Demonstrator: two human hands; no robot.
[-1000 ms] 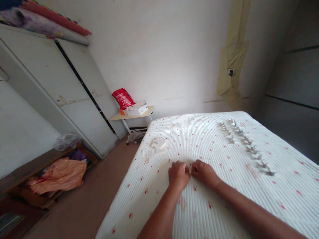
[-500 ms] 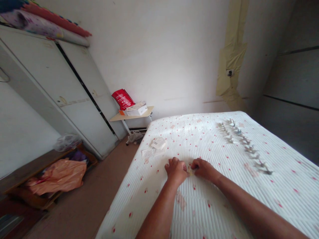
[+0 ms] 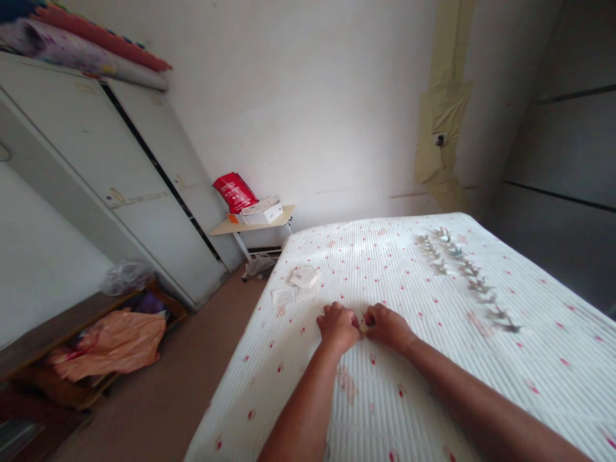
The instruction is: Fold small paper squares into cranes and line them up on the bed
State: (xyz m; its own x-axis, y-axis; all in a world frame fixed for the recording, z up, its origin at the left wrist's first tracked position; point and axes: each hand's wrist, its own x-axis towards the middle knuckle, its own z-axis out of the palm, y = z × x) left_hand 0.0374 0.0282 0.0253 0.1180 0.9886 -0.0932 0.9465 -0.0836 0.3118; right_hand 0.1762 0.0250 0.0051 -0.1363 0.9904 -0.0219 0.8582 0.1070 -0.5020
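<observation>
My left hand and my right hand meet low over the mattress, fingertips almost touching. Between them is a small yellowish piece of paper, mostly covered by the fingers. Both hands are closed in a pinch on it, one from each side. Its exact shape is too small to make out. Beyond my left hand lie several square printed paper sheets, loosely piled. Off to the right, small folded paper figures that look like origami cranes stand in rows.
The white ribbed mattress with red dots fills the front. Behind it on the left, a small table bears a red bag and a white box. A wooden bench with an orange plastic bag is at far left, beside grey cabinets.
My right hand has come slightly closer to my left, narrowing the gap around the small paper piece. The whole view has shifted a little.
</observation>
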